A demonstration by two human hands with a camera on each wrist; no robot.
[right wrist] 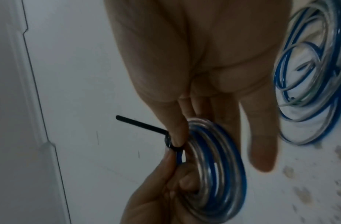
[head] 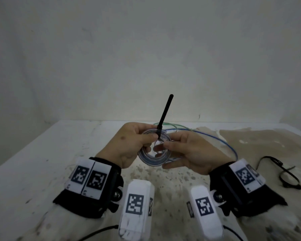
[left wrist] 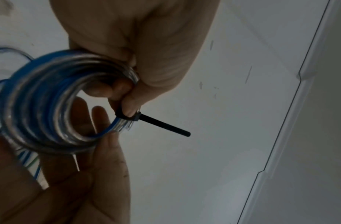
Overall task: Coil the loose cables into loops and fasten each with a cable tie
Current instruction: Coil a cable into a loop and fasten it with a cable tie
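Head view, near to far. We hold the coiled blue cable (head: 154,152) in the air between both hands, above the table (head: 42,171). Our left hand (head: 127,146) pinches the coil's top rim between thumb and curled fingers, right at the black cable tie (head: 164,115), whose band already circles the bundle and whose free tail stands up beyond the fingertips. Our right hand (head: 191,153) has relaxed, nearly straight fingers that support the coil's right side from behind; it grips nothing.

Judgement: step in hand is fastening this coil, with the tie threaded but perhaps not snug. Next move: right hand takes the tail and pulls while the left keeps the turns bunched.

Beyond the hands lie loose blue and green cables (head: 207,134); right of our right hand, spare black ties (head: 285,173).
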